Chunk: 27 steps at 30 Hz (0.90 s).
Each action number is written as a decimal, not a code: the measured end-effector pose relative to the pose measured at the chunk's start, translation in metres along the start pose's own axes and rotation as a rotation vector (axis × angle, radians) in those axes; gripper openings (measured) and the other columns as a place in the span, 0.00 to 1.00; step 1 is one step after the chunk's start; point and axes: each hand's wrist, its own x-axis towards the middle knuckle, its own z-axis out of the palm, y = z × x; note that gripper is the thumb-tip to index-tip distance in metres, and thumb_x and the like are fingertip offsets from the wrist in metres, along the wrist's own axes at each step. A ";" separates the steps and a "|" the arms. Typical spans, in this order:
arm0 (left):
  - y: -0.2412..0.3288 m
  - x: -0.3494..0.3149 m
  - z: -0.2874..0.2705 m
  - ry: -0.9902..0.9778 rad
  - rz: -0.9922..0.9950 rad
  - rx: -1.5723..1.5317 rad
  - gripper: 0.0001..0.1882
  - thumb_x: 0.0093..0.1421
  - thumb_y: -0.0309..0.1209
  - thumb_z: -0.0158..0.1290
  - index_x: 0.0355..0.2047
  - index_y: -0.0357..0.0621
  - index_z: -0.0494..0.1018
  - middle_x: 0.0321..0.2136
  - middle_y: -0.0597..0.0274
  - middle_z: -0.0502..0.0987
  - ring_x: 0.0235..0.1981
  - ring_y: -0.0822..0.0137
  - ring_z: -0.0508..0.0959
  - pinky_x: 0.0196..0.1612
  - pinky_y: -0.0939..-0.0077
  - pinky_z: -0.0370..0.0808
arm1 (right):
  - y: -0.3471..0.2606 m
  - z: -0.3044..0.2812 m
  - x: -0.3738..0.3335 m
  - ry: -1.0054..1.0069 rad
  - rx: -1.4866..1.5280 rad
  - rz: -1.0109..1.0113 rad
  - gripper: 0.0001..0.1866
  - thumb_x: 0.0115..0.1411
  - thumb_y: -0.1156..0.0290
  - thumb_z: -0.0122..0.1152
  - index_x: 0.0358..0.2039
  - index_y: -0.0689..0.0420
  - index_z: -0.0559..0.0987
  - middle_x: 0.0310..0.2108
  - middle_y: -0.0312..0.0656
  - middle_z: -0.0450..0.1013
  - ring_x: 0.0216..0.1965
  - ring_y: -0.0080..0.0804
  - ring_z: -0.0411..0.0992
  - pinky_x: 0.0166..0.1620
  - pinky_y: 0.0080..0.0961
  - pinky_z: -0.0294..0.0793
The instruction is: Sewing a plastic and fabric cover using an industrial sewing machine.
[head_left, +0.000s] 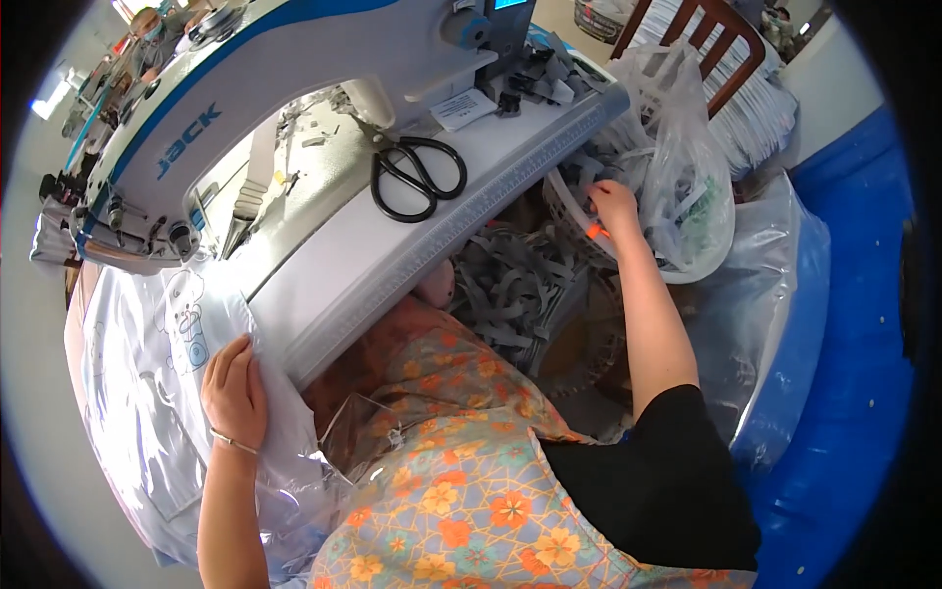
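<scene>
My left hand lies flat on a white printed fabric left of the sewing machine, fingers stretched out and holding nothing. At the right, my right hand reaches into a white plastic basket, its fingers curled closed among grey strips. What they grip, if anything, is too small to make out. An orange band or tag shows beside that wrist. A clear plastic bag stands up inside the same basket.
Black-handled scissors lie on the machine bed by the ruler edge. Grey scraps and a white label sit farther right. Below the table is a heap of grey strips. A wooden chair stands beyond the basket.
</scene>
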 end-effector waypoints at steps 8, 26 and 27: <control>-0.025 0.012 -0.025 -0.102 -0.537 -0.512 0.07 0.62 0.26 0.52 0.34 0.33 0.76 0.34 0.48 0.80 0.35 0.59 0.82 0.40 0.69 0.77 | -0.201 0.020 -0.142 -0.220 0.422 -0.460 0.04 0.64 0.75 0.59 0.34 0.62 0.80 0.20 0.32 0.72 0.20 0.13 0.64 0.24 0.16 0.61; -0.045 0.004 -0.023 0.023 -0.598 -0.974 0.11 0.63 0.30 0.51 0.39 0.33 0.76 0.45 0.48 0.81 0.42 0.54 0.81 0.47 0.66 0.76 | -0.304 0.145 -0.282 -0.680 0.268 -1.431 0.33 0.54 0.72 0.65 0.60 0.61 0.68 0.61 0.52 0.64 0.63 0.51 0.63 0.65 0.43 0.63; -0.043 0.007 -0.023 0.021 -0.600 -0.977 0.11 0.63 0.30 0.51 0.39 0.33 0.76 0.45 0.48 0.81 0.42 0.54 0.81 0.47 0.66 0.76 | -0.306 0.145 -0.283 -0.683 0.265 -1.429 0.33 0.54 0.72 0.65 0.60 0.61 0.68 0.61 0.52 0.64 0.63 0.51 0.63 0.65 0.43 0.63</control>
